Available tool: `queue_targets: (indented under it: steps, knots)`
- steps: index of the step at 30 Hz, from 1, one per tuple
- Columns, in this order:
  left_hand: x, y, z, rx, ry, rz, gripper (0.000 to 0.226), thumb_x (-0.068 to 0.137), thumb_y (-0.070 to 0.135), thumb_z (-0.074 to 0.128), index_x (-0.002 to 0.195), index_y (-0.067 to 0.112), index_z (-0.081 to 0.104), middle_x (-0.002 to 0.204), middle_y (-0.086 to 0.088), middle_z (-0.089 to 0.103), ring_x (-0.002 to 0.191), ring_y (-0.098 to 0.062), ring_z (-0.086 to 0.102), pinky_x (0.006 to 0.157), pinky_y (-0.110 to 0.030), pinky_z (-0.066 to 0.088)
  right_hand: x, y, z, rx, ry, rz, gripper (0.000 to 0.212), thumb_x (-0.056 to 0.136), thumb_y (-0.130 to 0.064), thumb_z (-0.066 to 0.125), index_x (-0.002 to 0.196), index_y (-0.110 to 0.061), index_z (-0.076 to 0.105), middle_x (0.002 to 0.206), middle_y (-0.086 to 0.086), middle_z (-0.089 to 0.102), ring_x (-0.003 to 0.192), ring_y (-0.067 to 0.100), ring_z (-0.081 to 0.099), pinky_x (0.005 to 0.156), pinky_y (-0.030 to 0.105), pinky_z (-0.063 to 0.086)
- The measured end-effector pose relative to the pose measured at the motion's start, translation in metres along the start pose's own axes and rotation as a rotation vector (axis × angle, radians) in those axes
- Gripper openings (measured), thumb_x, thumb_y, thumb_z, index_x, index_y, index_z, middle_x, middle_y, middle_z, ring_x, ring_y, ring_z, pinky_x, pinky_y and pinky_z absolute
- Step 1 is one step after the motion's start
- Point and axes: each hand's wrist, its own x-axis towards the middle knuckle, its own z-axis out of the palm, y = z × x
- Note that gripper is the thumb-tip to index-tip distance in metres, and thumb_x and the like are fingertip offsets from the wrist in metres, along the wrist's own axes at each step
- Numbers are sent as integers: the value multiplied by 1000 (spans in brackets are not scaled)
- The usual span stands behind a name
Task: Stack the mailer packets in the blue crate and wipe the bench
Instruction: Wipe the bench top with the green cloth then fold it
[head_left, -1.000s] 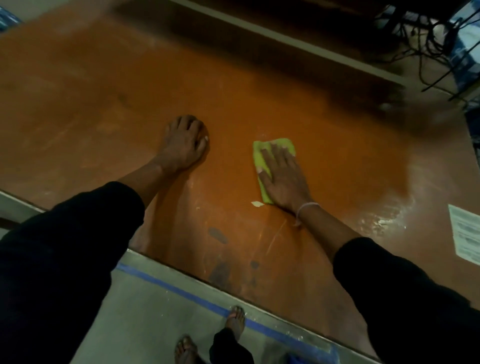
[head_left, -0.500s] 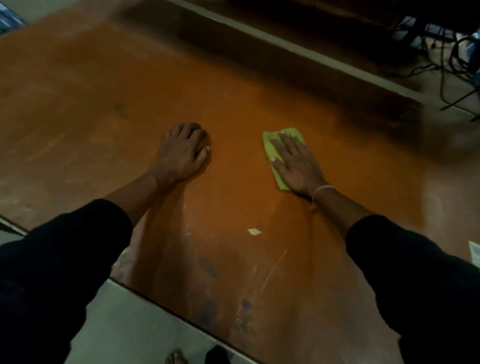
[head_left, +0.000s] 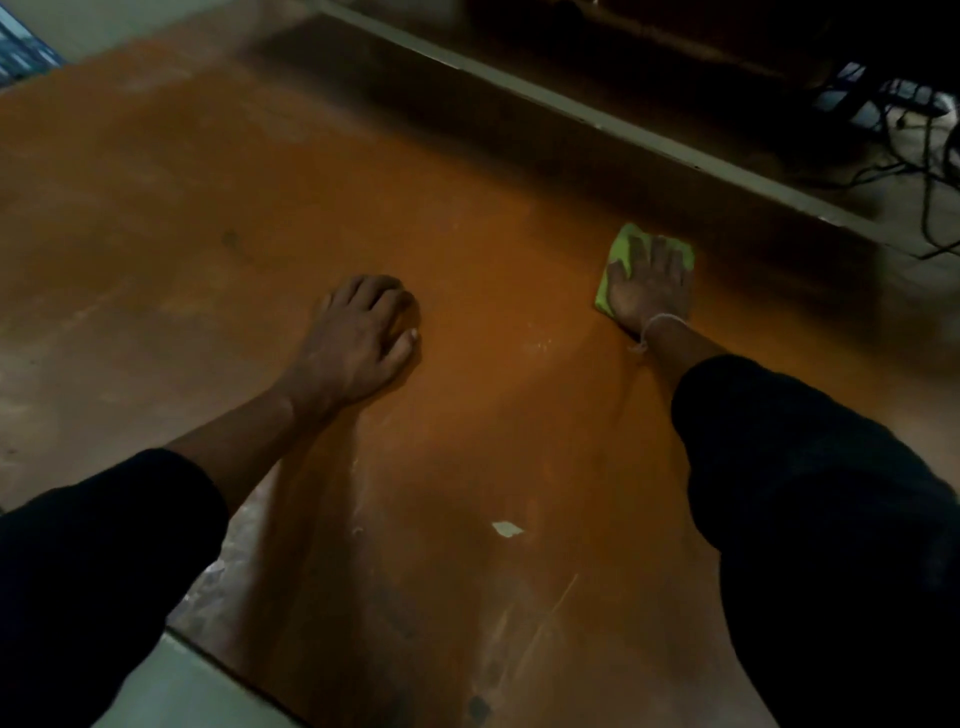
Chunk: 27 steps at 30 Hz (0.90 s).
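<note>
The orange-brown bench top (head_left: 208, 218) fills most of the head view. My right hand (head_left: 649, 283) lies flat with straight fingers on a folded green cloth (head_left: 621, 249) and presses it onto the bench near the far edge. My left hand (head_left: 358, 343) rests on the bare bench at the middle, fingers bent at the tips and holding nothing. No mailer packets and no blue crate are in view.
A small white scrap (head_left: 506, 529) lies on the bench between my arms. A pale rail (head_left: 571, 111) runs along the bench's far edge. Dark cables (head_left: 914, 156) lie beyond it at the top right. The bench's near edge (head_left: 218, 654) shows at the bottom left.
My right hand has pushed the green cloth away from me and to the right, toward the far edge. My left hand has stayed in place on the bench.
</note>
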Motion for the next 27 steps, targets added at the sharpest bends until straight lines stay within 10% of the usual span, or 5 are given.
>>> queue_targets:
  steps: [8,13,18,23,27]
  knots:
    - [1,-2,0,-2,23,9,54,96,52,43,135,16,53,143,-9,50,131,-35,45,102,-49,43,11,-31,6,-31,-26,-332,72,95,-69,4,159,-36,5,168,-1,0,155,23,1,124,46,4]
    - [-1,1,-4,-23,7,-5,55,98,53,41,137,16,52,145,-9,48,132,-33,43,103,-50,42,-23,-40,9,37,10,-74,72,95,-64,10,159,-31,10,168,3,1,154,28,1,124,47,1]
    - [-2,-1,-5,-5,-18,-10,55,99,54,38,137,16,51,145,-9,47,132,-34,42,104,-50,40,-94,-57,25,-4,-1,-541,69,98,-67,8,159,-34,11,168,-3,3,155,22,1,125,44,3]
    - [-3,-1,-5,10,-31,-25,52,99,54,39,135,18,50,144,-7,47,132,-33,42,101,-49,39,-121,-51,22,41,25,-151,72,96,-66,8,159,-31,11,168,0,0,155,26,-3,125,48,2]
    - [-3,-1,-5,-10,-42,-16,54,98,55,36,135,17,50,144,-9,48,131,-34,43,102,-50,40,-188,-79,32,15,18,-500,66,101,-64,12,159,-33,11,168,-2,1,155,22,-2,125,44,2]
